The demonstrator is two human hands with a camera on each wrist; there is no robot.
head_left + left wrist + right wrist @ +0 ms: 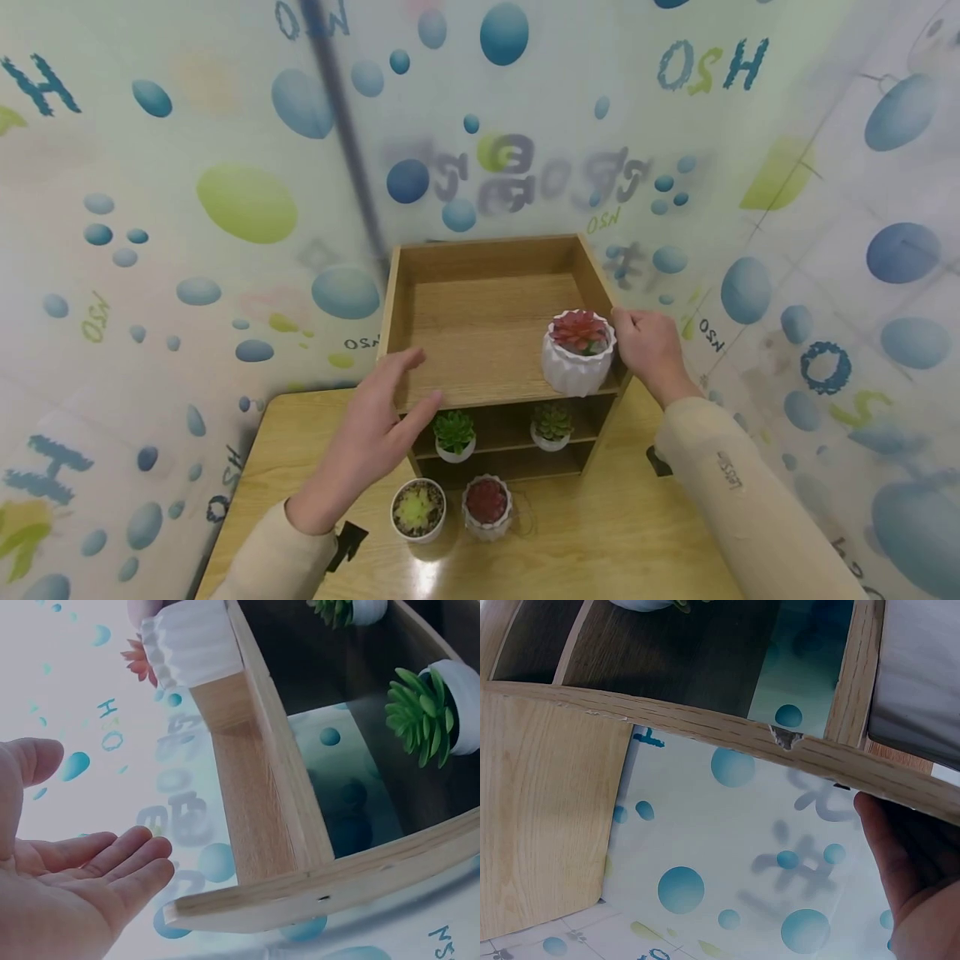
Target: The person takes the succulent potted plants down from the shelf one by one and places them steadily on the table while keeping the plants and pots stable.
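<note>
Sleeves frame the desk point(585, 542). Left hand point(371, 437) hovers open by the shelf point(480, 333); right hand point(651, 350) grips the white pot point(576, 367). Walls read "H2O".

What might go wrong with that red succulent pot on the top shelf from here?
1. The white pot sits close to the front edge of the wooden shelf unit; a nudge from the right hand beside it might tip it off.
2. If it falls, it would likely hit the two pots on the table below.
3. The open left hand holds nothing and steadies nothing.
</note>
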